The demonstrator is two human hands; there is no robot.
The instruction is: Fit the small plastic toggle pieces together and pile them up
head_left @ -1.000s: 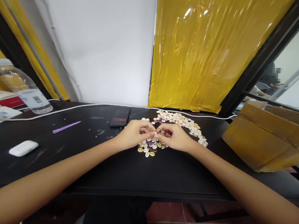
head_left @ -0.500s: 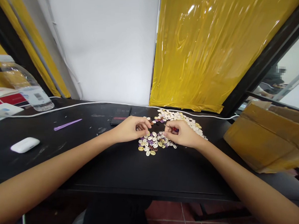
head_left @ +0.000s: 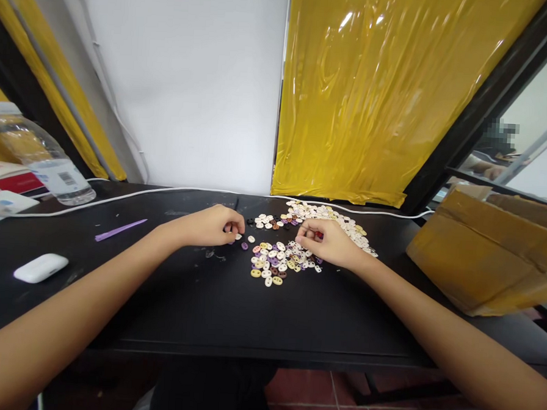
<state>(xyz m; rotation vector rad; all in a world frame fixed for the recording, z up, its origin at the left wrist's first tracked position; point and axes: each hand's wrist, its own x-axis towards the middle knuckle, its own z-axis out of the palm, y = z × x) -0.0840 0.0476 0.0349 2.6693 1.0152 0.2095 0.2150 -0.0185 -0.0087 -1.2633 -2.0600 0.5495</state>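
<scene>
My left hand [head_left: 215, 226] is closed in a pinch over the black table, with a small white oval button [head_left: 238, 236] at its fingertips. Just right of those fingertips lie a purple button [head_left: 244, 246] and a white button [head_left: 251, 239]. A loose group of white, cream, purple and brown two-hole buttons [head_left: 269, 263] covers the table between my hands. My right hand [head_left: 324, 239] is curled shut at the right edge of this group. Something reddish shows inside its fingers, too hidden to name.
A larger spread of mostly white buttons [head_left: 346, 222] lies behind my right hand. A cardboard box [head_left: 486, 253] stands at the right. On the left are a purple strip [head_left: 120, 229], a white earbud case [head_left: 41, 268] and a plastic bottle [head_left: 51, 163]. A white cable [head_left: 164, 189] crosses the back.
My left hand has moved left, away from the button group, and a purple and a white button now show beside it. My right hand has stayed nearly in place.
</scene>
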